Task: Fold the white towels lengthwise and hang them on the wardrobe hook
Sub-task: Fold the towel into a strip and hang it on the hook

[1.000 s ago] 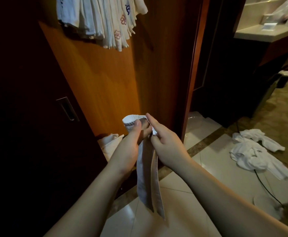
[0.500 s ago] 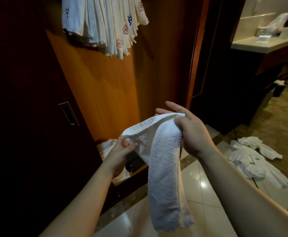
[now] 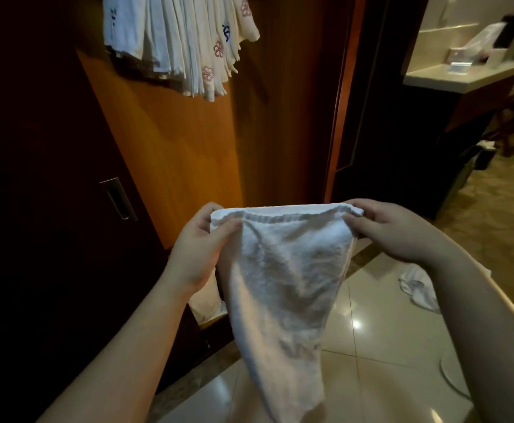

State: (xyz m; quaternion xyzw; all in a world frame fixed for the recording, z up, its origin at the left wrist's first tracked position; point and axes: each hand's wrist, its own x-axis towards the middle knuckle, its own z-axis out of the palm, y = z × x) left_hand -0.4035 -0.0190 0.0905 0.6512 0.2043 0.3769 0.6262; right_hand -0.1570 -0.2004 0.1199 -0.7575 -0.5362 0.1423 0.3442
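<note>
Both the left hand [image 3: 202,248] and right hand [image 3: 393,230] now pinch the white towel [image 3: 280,285], spread wider.

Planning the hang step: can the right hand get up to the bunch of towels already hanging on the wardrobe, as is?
Probably yes. The right hand has open air up to the hanging towels, but it still pinches a corner of the white towel, shared with the left hand.

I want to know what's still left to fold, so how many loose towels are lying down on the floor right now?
2 that I can see: one towel on the tiles at right, partly behind the right arm, and one pale bundle low by the wardrobe, behind the left wrist. More may be hidden.
</note>
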